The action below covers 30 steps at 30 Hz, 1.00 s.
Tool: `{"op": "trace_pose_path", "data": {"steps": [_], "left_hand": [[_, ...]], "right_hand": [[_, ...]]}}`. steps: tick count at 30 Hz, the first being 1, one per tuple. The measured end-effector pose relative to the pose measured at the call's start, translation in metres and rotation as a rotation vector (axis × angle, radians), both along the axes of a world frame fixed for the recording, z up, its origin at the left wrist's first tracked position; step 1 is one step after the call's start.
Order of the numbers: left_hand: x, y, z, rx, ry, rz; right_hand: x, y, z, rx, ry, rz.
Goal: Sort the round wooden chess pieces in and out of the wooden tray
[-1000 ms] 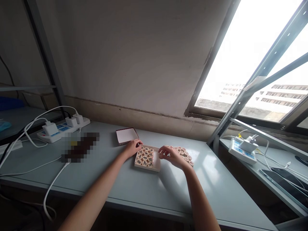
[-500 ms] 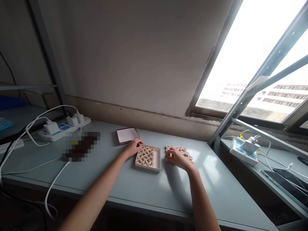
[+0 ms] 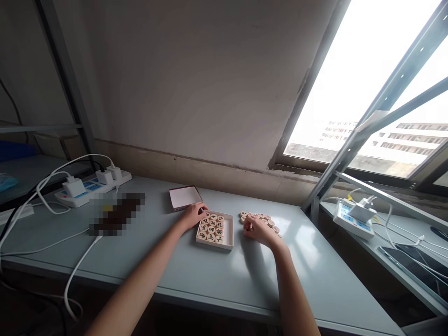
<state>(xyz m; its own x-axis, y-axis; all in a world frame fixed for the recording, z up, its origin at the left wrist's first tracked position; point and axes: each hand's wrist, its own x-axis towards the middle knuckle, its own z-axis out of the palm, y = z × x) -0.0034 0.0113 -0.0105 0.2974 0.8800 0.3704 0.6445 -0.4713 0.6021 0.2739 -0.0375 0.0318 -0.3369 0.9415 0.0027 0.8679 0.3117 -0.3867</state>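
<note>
A bare workroom: metal shelving frames [image 3: 66,88], grey table [image 3: 196,275], power strips [image 3: 91,183], window [image 3: 385,93].

Pale wooden discs [image 3: 261,217], matt cardboard box [image 3: 229,231], smooth glossy tabletop [image 3: 210,270].

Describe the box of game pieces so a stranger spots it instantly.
On the grey table under the window, look between the left hand and the right hand. The pale shallow box lies there, mostly packed with round wooden discs in rows, unlike the empty red-rimmed lid behind it and the loose discs to its right.
</note>
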Motion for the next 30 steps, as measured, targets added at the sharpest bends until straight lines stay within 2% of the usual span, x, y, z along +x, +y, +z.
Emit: {"op": "trace_pose_path", "data": {"steps": [9, 11, 15, 18, 22, 26, 30], "left_hand": [[0.0, 0.002, -0.002, 0.013, -0.003, -0.003], [0.0, 0.002, -0.002, 0.008, -0.014, -0.002], [0.001, -0.001, 0.002, -0.04, -0.067, -0.012], [0.001, -0.003, 0.005, -0.115, -0.113, -0.086], [0.002, -0.002, 0.003, -0.216, -0.143, -0.166], [0.001, 0.0, 0.001, -0.239, -0.155, -0.16], [0.001, -0.005, 0.007, -0.286, -0.167, -0.187]], "right_hand": [[-0.001, 0.002, -0.001, 0.012, -0.034, -0.011], [-0.005, 0.002, 0.0, 0.073, -0.029, -0.018], [-0.022, 0.0, 0.001, 0.288, 0.042, 0.008], [-0.039, -0.003, -0.003, 0.367, 0.043, 0.082], [-0.052, -0.005, -0.011, 0.351, -0.043, 0.204], [-0.054, -0.004, -0.015, 0.362, -0.067, 0.198], [-0.052, -0.005, -0.011, 0.38, 0.008, 0.185]]}}
